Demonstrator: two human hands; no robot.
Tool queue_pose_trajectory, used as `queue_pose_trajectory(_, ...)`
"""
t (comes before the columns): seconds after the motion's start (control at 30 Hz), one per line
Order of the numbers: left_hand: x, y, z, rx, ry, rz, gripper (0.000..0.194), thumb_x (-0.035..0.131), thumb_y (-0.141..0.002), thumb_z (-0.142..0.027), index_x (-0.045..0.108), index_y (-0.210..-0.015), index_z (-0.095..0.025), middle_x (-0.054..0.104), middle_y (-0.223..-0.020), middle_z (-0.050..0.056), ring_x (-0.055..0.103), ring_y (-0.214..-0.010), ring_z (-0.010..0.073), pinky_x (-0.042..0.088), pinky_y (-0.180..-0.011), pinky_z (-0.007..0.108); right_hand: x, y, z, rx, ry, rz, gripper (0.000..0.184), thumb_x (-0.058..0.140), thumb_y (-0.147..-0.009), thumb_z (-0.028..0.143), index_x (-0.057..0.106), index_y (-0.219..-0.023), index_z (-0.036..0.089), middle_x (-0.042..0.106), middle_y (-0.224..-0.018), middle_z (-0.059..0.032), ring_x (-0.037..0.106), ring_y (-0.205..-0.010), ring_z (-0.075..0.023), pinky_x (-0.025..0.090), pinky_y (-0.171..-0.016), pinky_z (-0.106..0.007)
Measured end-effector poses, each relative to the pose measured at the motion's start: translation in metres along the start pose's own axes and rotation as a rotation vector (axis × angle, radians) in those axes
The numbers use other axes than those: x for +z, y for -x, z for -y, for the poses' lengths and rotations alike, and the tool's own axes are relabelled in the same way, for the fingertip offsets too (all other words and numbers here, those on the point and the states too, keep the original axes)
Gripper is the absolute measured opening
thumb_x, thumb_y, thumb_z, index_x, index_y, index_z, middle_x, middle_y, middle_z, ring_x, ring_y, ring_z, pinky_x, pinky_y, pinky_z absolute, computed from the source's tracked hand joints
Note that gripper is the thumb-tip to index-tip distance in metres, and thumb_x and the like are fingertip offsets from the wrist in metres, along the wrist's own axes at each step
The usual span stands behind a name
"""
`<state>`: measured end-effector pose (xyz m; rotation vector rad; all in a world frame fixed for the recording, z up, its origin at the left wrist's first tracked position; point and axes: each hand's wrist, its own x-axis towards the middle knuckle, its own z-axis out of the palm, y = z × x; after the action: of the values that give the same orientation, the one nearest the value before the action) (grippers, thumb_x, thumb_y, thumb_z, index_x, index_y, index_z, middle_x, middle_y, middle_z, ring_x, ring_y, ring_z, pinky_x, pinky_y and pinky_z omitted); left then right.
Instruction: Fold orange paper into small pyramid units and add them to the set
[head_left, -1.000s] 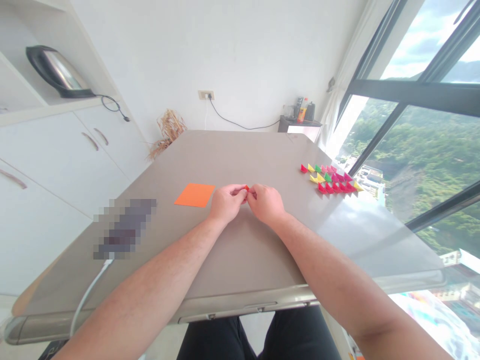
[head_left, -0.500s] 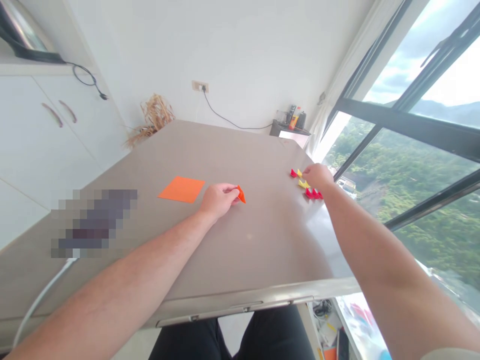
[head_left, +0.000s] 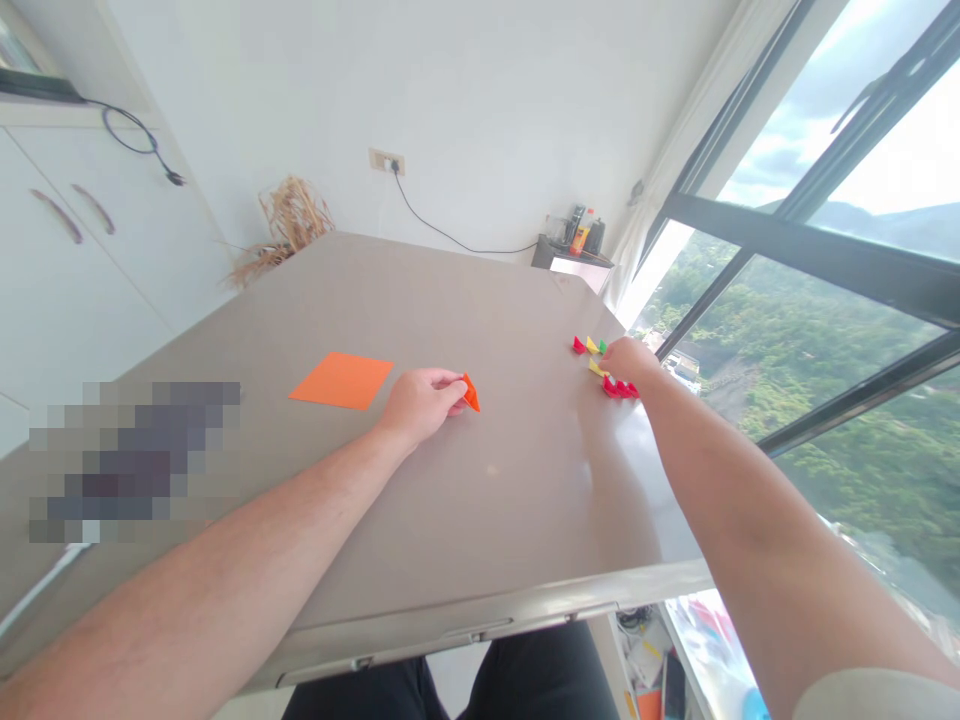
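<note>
My left hand [head_left: 424,405] is closed in a pinch around a small folded orange paper piece [head_left: 470,393], held low over the grey table. To its left lies a flat orange paper sheet [head_left: 342,381]. At the table's right side my right hand [head_left: 630,360] is closed, its fingertips at a yellow paper boat [head_left: 597,368] and covering part of it. Just behind are a red paper boat [head_left: 579,345], another yellow boat [head_left: 592,345] and a green piece [head_left: 603,346]. Several red boats [head_left: 619,387] stand in a row in front of that hand.
A pixelated dark object [head_left: 142,450] with a white cable [head_left: 45,588] lies at the table's left. Dried stalks [head_left: 285,225] stand behind the left edge. A small cabinet with bottles [head_left: 581,235] is at the back right, beside the window [head_left: 840,330].
My right hand has come slightly nearer, from the back row to the yellow boat in front. A green piece now shows beside the back yellow boat. My left hand keeps its hold; the view has shifted.
</note>
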<state>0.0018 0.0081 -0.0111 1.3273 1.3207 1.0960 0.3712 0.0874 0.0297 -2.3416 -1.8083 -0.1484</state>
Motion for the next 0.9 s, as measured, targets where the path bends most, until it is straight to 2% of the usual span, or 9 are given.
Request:
queue_pose_trajectory(0.13,0.0,0.001,0.0,0.006,-0.001,0.01,0.025,0.074,-0.074,-0.034,0.079,-0.092,-0.018,0.08,-0.089,0.008,0.078,-0.08,0.0238,0.063,-0.079,0.034,0.004,-0.005,0.002,0.098,0.103,0.157,0.004,0.067,-0.076,0.014,0.071,-0.074,0.014,0.066,-0.07,-0.0083,0.066,-0.072,-0.0212,0.045,-0.065,-0.029)
queue_pose_trajectory(0.27,0.0,0.002,-0.003,-0.006,-0.002,0.009,0.024,0.074,-0.075,-0.033,0.079,-0.093,-0.018,0.08,-0.089,0.008,0.078,-0.081,0.0236,0.063,-0.079,0.034,0.006,-0.007,0.003,0.136,0.121,0.198,0.013,0.066,-0.078,0.02,0.072,-0.087,0.014,0.07,-0.08,-0.01,0.067,-0.077,-0.0228,0.046,-0.065,-0.029)
queue_pose_trajectory(0.57,0.001,0.004,-0.006,-0.018,-0.007,0.002,0.02,0.074,-0.076,-0.03,0.079,-0.091,-0.018,0.08,-0.085,0.007,0.077,-0.077,0.0227,0.063,-0.078,0.034,0.008,-0.016,0.008,0.186,0.102,0.203,0.021,0.066,-0.079,0.026,0.072,-0.096,0.015,0.069,-0.083,-0.0099,0.067,-0.074,-0.0225,0.046,-0.061,-0.03)
queue_pose_trajectory(0.9,0.0,0.001,0.0,-0.003,-0.02,0.017,0.022,0.074,-0.076,-0.033,0.078,-0.092,-0.019,0.08,-0.087,0.008,0.077,-0.079,0.0232,0.063,-0.079,0.035,0.008,-0.017,0.009,0.219,0.073,0.188,0.023,0.067,-0.079,0.028,0.071,-0.097,0.013,0.068,-0.082,-0.0099,0.066,-0.072,-0.022,0.046,-0.061,-0.031)
